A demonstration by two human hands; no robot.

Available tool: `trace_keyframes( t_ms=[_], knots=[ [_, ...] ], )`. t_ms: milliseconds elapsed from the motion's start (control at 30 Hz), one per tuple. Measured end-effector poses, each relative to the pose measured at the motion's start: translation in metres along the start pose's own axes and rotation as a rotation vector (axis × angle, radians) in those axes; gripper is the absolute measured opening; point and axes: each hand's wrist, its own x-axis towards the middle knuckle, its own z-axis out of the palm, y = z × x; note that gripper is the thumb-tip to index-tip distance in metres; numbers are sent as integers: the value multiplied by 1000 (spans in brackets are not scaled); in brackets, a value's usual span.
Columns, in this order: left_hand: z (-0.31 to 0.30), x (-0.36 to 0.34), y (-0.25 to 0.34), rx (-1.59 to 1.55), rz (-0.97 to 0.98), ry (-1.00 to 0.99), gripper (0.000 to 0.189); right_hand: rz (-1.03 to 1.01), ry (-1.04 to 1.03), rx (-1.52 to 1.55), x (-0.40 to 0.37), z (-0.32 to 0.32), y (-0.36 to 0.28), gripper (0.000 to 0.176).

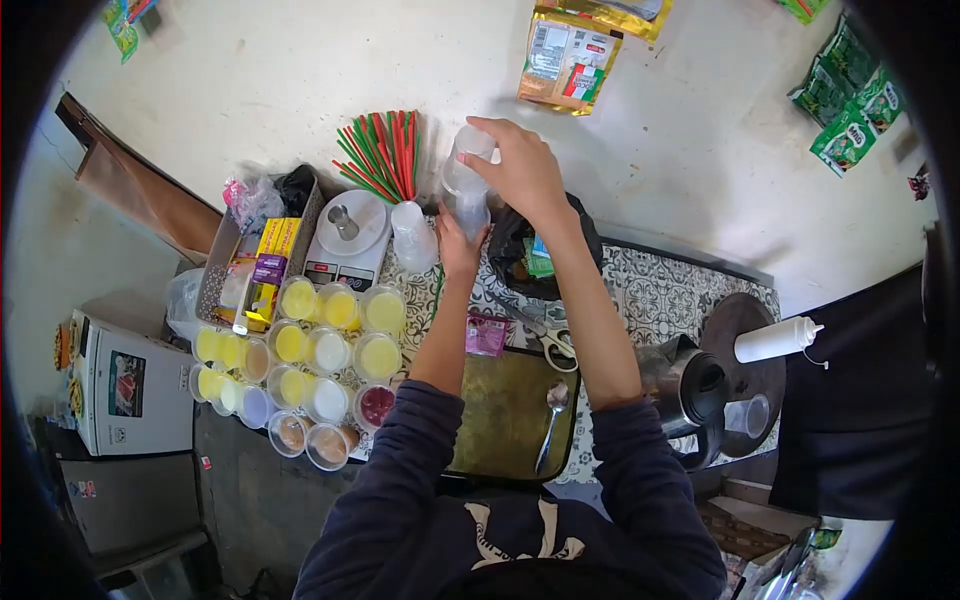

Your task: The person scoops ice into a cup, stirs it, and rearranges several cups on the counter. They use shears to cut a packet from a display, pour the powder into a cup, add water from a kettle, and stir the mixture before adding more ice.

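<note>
My right hand (522,170) grips the top of a stack of clear plastic cups (463,180) standing at the back of the counter. My left hand (457,248) holds the lower part of the same stack from below. Just left of it a second, shorter stack of clear cups (412,235) lies tilted. Behind them a bunch of red and green straws (385,150) fans up against the wall. Both my arms wear dark blue sleeves.
Several open tubs of yellow, white, red and brown powders (305,365) crowd the left. A white scale (345,238), a box of packets (262,270), scissors (545,335), a spoon (553,415) on a dark tray (505,410), a kettle (690,385), a squeeze bottle (775,340), hanging sachets (568,60).
</note>
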Motion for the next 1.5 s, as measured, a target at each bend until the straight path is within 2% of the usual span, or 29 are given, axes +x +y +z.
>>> trace_keyframes(
  t_ms=[100, 167, 200, 267, 333, 400, 433, 500, 533, 600, 667, 700, 733, 767, 833, 867, 933, 967, 1033, 1067, 1133, 1167, 1267, 1300, 1333, 1367, 1400, 1467, 1500],
  knots=[
    [0, -7, 2, -13, -18, 44, 97, 93, 1, 94, -17, -34, -23, 43],
    [-7, -16, 8, -41, 44, 58, 90, 103, 206, 236, -37, -50, -32, 40],
    [-12, -21, 10, -70, 105, 72, 83, 99, 208, 240, -51, -53, -32, 40],
    [-25, -43, 8, -91, 145, 54, 76, 168, 404, 511, -89, -50, -26, 41],
    [-42, -75, 15, -117, 171, 27, 69, 221, 459, 822, -138, -32, -18, 47],
    [-74, -111, 48, -679, -13, 3, 58, 285, 482, 918, -197, -5, -5, 51],
    [-83, -132, 52, -675, -25, 0, 58, 323, 432, 955, -223, 3, -9, 51],
    [-99, -175, 58, -1047, -99, -278, 55, 370, 371, 993, -276, 19, -13, 52],
    [-105, -189, 59, -1231, -125, -418, 53, 373, 324, 886, -299, 31, -10, 53],
    [-114, -210, 53, -1117, -129, -473, 57, 381, 277, 783, -327, 43, -11, 55],
    [-124, -222, 47, -1000, -131, -543, 62, 417, 92, 809, -345, 51, -16, 57],
    [-129, -227, 45, -960, -193, -517, 65, 404, 107, 847, -346, 50, -22, 43],
    [-133, -229, 43, -921, -250, -488, 68, 408, 114, 848, -347, 50, -23, 43],
    [-135, -230, 38, -916, -248, -494, 68, 469, 98, 860, -347, 49, -22, 35],
    [-139, -225, 26, -730, -116, -459, 67, 503, 103, 789, -338, 50, -18, 20],
    [-140, -222, 24, -725, -114, -463, 67, 505, 108, 793, -329, 49, -13, 20],
    [-141, -219, 29, -805, -76, -434, 66, 337, -28, 527, -311, 46, -1, 29],
    [-142, -217, 31, -715, 27, -422, 65, 335, -28, 523, -300, 47, 4, 29],
    [-146, -217, 26, -614, 117, -457, 66, -26, -30, 62, -276, 50, 16, 40],
    [-146, -218, 22, -506, 197, -498, 66, -30, -32, 60, -267, 53, 24, 40],
    [-146, -225, 16, -508, 158, -565, 67, -149, -260, -43, -262, 60, 37, 50],
    [-144, -226, 14, -507, 130, -628, 68, -124, -254, -21, -259, 64, 40, 42],
    [-139, -225, 8, -488, 135, -651, 69, -103, -201, 96, -256, 75, 54, 33],
    [-142, -224, 11, -491, 133, -651, 69, -63, -98, 170, -253, 75, 50, 22],
    [-144, -222, 14, -475, 114, -700, 78, -63, -100, 167, -252, 73, 46, 22],
    [-147, -220, 18, -458, 97, -748, 87, 56, -60, 244, -251, 71, 42, 22],
    [-149, -219, 19, -462, 98, -747, 87, 176, -20, 321, -250, 68, 40, 21],
    [-154, -221, 20, -651, 256, -534, 105, 246, 24, 321, -252, 60, 36, 20],
    [-154, -222, 12, -793, 175, -548, 114, 314, 71, 325, -252, 55, 33, 19]
  ],
)
